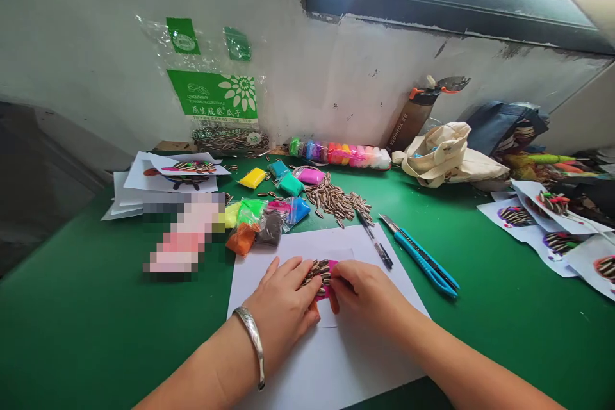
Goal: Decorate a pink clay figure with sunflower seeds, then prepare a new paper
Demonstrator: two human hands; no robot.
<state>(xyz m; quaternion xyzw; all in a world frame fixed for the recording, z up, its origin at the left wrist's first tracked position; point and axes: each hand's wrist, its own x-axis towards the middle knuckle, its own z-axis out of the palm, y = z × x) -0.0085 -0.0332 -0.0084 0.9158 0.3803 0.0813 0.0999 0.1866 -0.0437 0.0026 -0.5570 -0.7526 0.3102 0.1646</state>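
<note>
On a white paper sheet (307,359) lies a small pink clay shape (330,269) covered with striped sunflower seeds (321,267). My left hand (283,304), with a silver bangle on its wrist, rests on the paper and touches the seeds from the left with its fingertips. My right hand (365,298) presses on the clay shape from the right, fingers bent, and hides part of it. Whether its fingertips pinch a seed I cannot tell.
A loose seed pile (339,200) and small bags of coloured clay (269,211) lie beyond the paper. A pen (375,240) and blue utility knife (423,257) lie to the right. A green seed bag (221,102) leans on the wall; finished seed pictures (552,224) sit far right.
</note>
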